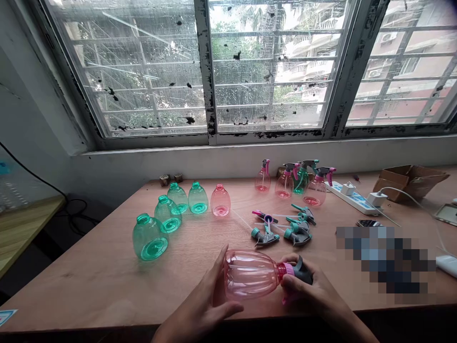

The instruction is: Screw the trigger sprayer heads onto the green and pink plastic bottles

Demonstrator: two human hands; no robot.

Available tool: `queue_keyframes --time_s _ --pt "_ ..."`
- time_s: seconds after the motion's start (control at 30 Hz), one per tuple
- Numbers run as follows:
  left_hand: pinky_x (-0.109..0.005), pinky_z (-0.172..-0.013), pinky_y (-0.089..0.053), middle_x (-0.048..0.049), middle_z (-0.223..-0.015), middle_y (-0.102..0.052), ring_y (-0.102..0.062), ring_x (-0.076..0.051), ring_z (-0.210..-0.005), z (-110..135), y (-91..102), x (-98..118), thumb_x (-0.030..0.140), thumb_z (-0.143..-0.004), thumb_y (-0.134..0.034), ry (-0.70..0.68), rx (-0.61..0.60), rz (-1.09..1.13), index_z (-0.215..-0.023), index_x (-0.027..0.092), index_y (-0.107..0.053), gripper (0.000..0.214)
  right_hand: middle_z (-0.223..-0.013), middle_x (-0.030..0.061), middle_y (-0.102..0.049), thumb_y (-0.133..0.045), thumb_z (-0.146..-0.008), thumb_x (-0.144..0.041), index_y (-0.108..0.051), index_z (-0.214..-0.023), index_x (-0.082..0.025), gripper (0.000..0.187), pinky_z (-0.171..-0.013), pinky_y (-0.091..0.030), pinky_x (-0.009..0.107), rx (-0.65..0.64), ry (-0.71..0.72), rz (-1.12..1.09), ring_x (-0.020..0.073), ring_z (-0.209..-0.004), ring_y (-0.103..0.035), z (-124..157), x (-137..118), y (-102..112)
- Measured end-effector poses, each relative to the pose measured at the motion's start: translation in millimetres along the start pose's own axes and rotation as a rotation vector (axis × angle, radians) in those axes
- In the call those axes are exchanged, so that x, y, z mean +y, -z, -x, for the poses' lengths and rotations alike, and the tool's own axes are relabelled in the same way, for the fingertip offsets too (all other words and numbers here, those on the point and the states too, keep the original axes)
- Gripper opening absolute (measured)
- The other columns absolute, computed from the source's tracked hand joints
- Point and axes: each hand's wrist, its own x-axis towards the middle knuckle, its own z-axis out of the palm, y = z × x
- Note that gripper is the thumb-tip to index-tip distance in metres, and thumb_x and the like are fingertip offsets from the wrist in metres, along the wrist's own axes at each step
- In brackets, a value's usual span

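A clear pink spray bottle (252, 275) lies sideways above the front edge of the table, its base toward the left. My left hand (205, 302) cups the base end, with the thumb below and the fingers behind. Around the pink collar and grey spray head (303, 270) at the neck, my right hand (317, 288) is closed. Just beyond the bottle lie several loose spray heads (264, 237), grey with teal or pink parts and thin tubes. Farther left stand several green bottles (150, 238) without heads and one open pink bottle (220, 200).
Several bottles with spray heads fitted (314, 190) stand at the back right. Beside them are a white power strip (352, 197) with plugs and a cardboard box (407, 183). A blurred patch (389, 259) covers something at right. Windows (271, 71) line the wall behind the table.
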Motion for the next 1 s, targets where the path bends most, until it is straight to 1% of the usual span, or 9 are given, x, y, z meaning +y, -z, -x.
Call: queue_keyframes --time_s 0.13,0.23,0.37,0.5,0.67,0.7,0.83,0.93,1.0 --pt "-0.047 -0.125 -0.012 -0.0048 -0.165 -0.014 -0.013 -0.029 -0.152 0.9 1.4 -0.4 0.039 -0.086 -0.071 0.010 -0.012 0.021 -0.158 0.027 -0.006 0.098 -0.064 -0.0010 -0.071 -0.083 -0.072 -0.048 -0.056 -0.102 -0.018 0.050 -0.054 -0.060 0.031 0.005 -0.005 -0.028 0.0189 -0.053 -0.068 1.1 -1.7 -0.1" --pt "-0.046 -0.125 -0.013 -0.0037 -0.165 -0.015 -0.014 -0.029 -0.152 0.5 2.6 -1.6 0.044 -0.088 -0.069 0.009 -0.031 0.032 -0.157 0.028 -0.012 0.092 -0.064 -0.0007 -0.071 -0.084 -0.071 -0.048 -0.057 -0.102 -0.018 0.051 -0.053 -0.059 0.031 0.025 -0.009 -0.027 0.0195 -0.052 -0.069 1.2 -1.2 -0.6" --pt "-0.045 -0.125 -0.014 -0.0011 -0.166 -0.013 -0.017 -0.027 -0.151 0.0 1.1 0.8 0.036 -0.088 -0.070 -0.011 -0.011 0.011 -0.157 0.033 -0.002 0.096 -0.063 -0.0007 -0.070 -0.085 -0.068 -0.050 -0.059 -0.101 -0.019 0.053 -0.052 -0.059 0.032 0.051 -0.001 -0.028 0.0203 -0.052 -0.068 0.9 -0.4 -1.6" --pt "-0.046 -0.124 -0.013 -0.0032 -0.165 -0.014 -0.016 -0.028 -0.151 0.1 -0.9 2.5 0.034 -0.086 -0.072 -0.017 -0.003 0.042 -0.156 0.030 0.005 0.105 -0.064 -0.0009 -0.070 -0.086 -0.067 -0.050 -0.059 -0.101 -0.019 0.053 -0.052 -0.059 0.033 0.051 -0.004 -0.048 0.0203 -0.052 -0.067 1.6 -1.7 -2.1" --pt "-0.045 -0.124 -0.015 -0.0029 -0.165 -0.015 -0.016 -0.029 -0.151 0.6 0.8 -4.1 0.037 -0.084 -0.074 -0.034 -0.022 0.095 -0.157 0.030 -0.011 0.097 -0.064 -0.0013 -0.070 -0.086 -0.070 -0.046 -0.058 -0.102 -0.019 0.050 -0.053 -0.060 0.032 0.027 0.022 -0.088 0.0191 -0.054 -0.067 1.9 -2.9 -2.2" --pt "-0.045 -0.124 -0.014 -0.0025 -0.165 -0.015 -0.016 -0.029 -0.151 0.7 0.9 -5.1 0.037 -0.085 -0.075 -0.033 -0.015 0.092 -0.157 0.032 -0.011 0.096 -0.063 -0.0013 -0.070 -0.085 -0.071 -0.045 -0.058 -0.101 -0.019 0.049 -0.053 -0.060 0.031 0.020 0.027 -0.090 0.0187 -0.054 -0.067 1.8 -2.8 -2.2" --pt "-0.048 -0.123 -0.016 -0.0028 -0.165 -0.018 -0.021 -0.030 -0.150 1.0 -1.5 -4.9 0.039 -0.084 -0.076 -0.057 -0.049 0.177 -0.156 0.036 0.001 0.106 -0.063 -0.0018 -0.068 -0.085 -0.072 -0.045 -0.059 -0.101 -0.018 0.047 -0.053 -0.060 0.031 -0.014 0.041 -0.107 0.0182 -0.055 -0.066 1.3 -2.5 -2.3" --pt "-0.048 -0.124 -0.014 -0.0038 -0.164 -0.020 -0.018 -0.032 -0.150 1.2 -2.8 -1.8 0.046 -0.079 -0.079 -0.083 -0.039 0.236 -0.157 0.033 -0.002 0.110 -0.063 -0.0021 -0.068 -0.084 -0.072 -0.045 -0.059 -0.102 -0.019 0.047 -0.054 -0.061 0.032 -0.007 0.032 -0.115 0.0184 -0.055 -0.066 1.5 -2.8 -2.5" --pt "-0.048 -0.124 -0.013 -0.0047 -0.164 -0.020 -0.017 -0.031 -0.151 1.7 -1.6 -0.2 0.047 -0.084 -0.074 -0.074 -0.041 0.227 -0.157 0.031 -0.006 0.102 -0.064 -0.0018 -0.069 -0.084 -0.072 -0.044 -0.059 -0.102 -0.018 0.047 -0.055 -0.061 0.032 0.005 0.031 -0.106 0.0183 -0.055 -0.066 1.8 -3.1 -2.5"
